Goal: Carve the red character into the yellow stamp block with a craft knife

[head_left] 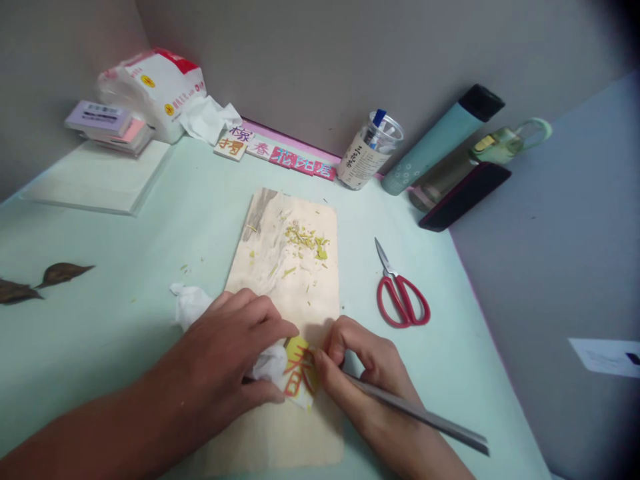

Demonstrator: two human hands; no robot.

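Note:
On the lower part of the wooden board (280, 433) lies a small yellow block (295, 365) with a red character on it. My left hand (235, 347) grips its left side between thumb and fingers, a crumpled white tissue (270, 363) bunched against it. My right hand (365, 373) is closed around a slim grey metal carving tool (425, 417), held like a pen at the block's right edge. The tool's tip is hidden by my fingers. Yellow-green shavings (307, 241) are scattered over the upper part of the board.
Red-handled scissors (403, 300) lie right of the board. Behind stand a clear jar (367, 153), a teal bottle (440, 143), a green-lidded bottle (465, 167) and a dark phone-like slab (465, 197). Small character tiles (300, 162), a tissue pack (155, 87) and stacked blocks (107, 123) line the back.

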